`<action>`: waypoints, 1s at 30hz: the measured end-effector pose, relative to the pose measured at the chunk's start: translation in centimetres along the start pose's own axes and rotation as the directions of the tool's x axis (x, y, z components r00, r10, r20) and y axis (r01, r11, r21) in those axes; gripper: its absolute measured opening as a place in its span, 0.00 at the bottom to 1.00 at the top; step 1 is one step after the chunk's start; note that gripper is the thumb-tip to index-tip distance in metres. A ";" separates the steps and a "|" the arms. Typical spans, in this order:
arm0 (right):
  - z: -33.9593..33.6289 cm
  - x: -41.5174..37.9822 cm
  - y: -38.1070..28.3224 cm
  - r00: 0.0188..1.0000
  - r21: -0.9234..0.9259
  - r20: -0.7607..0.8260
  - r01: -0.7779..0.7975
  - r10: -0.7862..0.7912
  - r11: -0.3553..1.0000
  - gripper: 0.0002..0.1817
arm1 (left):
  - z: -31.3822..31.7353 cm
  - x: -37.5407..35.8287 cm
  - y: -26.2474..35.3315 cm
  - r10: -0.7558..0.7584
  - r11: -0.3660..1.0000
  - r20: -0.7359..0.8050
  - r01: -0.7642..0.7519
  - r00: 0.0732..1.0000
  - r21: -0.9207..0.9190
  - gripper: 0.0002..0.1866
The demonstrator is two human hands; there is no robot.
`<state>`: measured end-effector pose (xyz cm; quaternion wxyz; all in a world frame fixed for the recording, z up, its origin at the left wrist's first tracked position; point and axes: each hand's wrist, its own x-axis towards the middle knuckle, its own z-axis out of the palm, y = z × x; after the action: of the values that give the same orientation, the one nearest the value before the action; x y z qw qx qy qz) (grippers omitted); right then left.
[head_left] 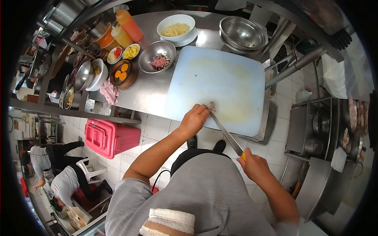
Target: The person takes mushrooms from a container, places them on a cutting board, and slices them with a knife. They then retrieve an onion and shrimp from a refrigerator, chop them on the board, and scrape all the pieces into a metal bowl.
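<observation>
My right hand (255, 165) is wrapped round the yellow handle of a long knife (228, 135) at the front right of the cutting board. The blade points up and left, its tip beside a small pile of chopped greyish food (212, 106). My left hand (195, 118) lies at the board's front edge, its fingers bent together against the blade tip and the pile; what they hold, if anything, is too small to tell. The large pale blue cutting board (220, 74) rests on a steel table (136, 92).
Left of the board stand a metal bowl (147, 53) with pink chopped food, a noodle bowl (161, 26), sauce bottles (129, 24) and a wooden bowl (120, 82). A colander (236, 29) is behind. A red bin (128, 137) and two people are at left.
</observation>
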<state>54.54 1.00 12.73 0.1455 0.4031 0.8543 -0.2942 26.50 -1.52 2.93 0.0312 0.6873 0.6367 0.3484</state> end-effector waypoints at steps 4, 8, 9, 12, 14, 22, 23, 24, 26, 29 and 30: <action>3.3 3.6 -0.5 0.995 0.039 -0.093 0.028 -0.024 0.999 0.20 | 0.1 0.1 -0.5 0.020 1.000 0.050 -0.021 0.999 0.023 0.06; 0.6 2.5 -0.6 0.989 0.038 -0.137 0.060 -0.055 0.997 0.20 | -1.4 0.1 -2.0 0.020 1.000 0.245 -0.015 0.969 -0.022 0.15; -0.2 2.0 -0.8 0.990 0.052 -0.142 0.020 -0.012 0.998 0.20 | -1.9 0.5 -2.4 0.026 0.999 0.334 -0.018 0.942 -0.026 0.18; -1.8 0.6 -0.3 0.971 0.171 -0.235 0.004 0.037 0.985 0.20 | -3.1 2.5 -2.9 0.252 0.966 0.370 -0.256 0.894 -0.040 0.19; -2.7 0.1 0.1 0.966 0.205 -0.251 -0.014 0.067 0.979 0.21 | -3.2 4.4 -3.4 0.303 0.948 0.443 -0.312 0.844 -0.055 0.22; -1.5 -0.6 2.5 0.946 0.235 -0.225 -0.180 0.234 0.955 0.20 | 1.4 5.7 -2.9 0.412 0.902 0.241 -0.431 0.879 0.031 0.15; -0.9 -0.4 2.8 0.943 0.240 -0.230 -0.184 0.240 0.953 0.20 | 2.1 5.4 -2.4 0.321 0.936 0.124 -0.334 0.939 0.108 0.13; -0.2 -0.2 3.1 0.935 0.180 -0.303 -0.131 0.182 0.975 0.20 | 2.5 5.2 -1.9 0.330 0.933 0.128 -0.343 0.935 0.104 0.13; 0.3 0.1 3.4 0.916 0.116 -0.380 -0.093 0.130 0.989 0.19 | 3.4 4.7 -0.9 0.154 0.977 0.007 -0.154 0.988 0.148 0.14; 0.6 0.6 3.9 0.915 0.190 -0.405 0.080 0.003 0.979 0.15 | 2.9 3.9 0.1 0.002 0.997 -0.030 0.001 1.000 0.080 0.19; -0.2 0.6 3.8 0.913 0.188 -0.409 0.082 0.002 0.979 0.15 | 2.5 3.8 0.6 -0.099 0.995 -0.097 0.101 0.990 0.010 0.19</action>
<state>57.11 3.45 11.14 -0.0829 0.4503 0.8399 -0.2915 28.12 2.77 2.94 0.0126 0.6372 0.6736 0.3743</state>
